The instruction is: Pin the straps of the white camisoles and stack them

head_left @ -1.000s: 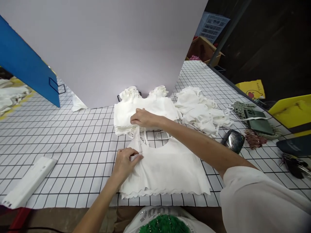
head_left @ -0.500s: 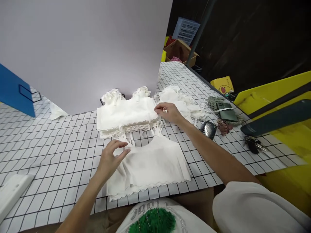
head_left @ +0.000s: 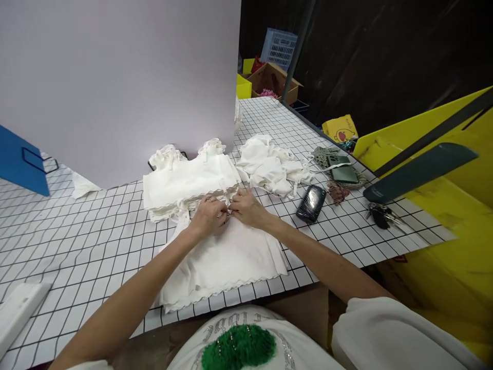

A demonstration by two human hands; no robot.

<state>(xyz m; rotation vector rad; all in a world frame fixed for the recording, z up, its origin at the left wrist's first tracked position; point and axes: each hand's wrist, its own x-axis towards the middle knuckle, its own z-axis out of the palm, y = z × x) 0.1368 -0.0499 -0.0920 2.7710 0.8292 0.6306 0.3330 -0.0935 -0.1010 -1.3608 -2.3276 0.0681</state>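
White top (head_left: 227,257) lies flat on the gridded desk (head_left: 77,241), its scalloped hem toward the person and its strap end toward a neat stack of folded white tops (head_left: 188,182) just behind it. Both hands meet at that strap end, side by side and nearly touching. The left hand (head_left: 208,218) has its fingers curled down onto the fabric, and the right hand (head_left: 246,207) pinches at the same spot; each grip looks narrow and closed on the top's straps, though the straps themselves are hidden under the fingers, so I cannot tell exactly how they are held. A loose heap of white garments (head_left: 269,164) sits to the right of the stack. Further right on the desk lie a dark glossy case (head_left: 311,196), a green phone (head_left: 344,173) on a lacy mat, and a bunch of keys (head_left: 381,215). A pale backdrop board (head_left: 115,77) stands upright behind the stack.
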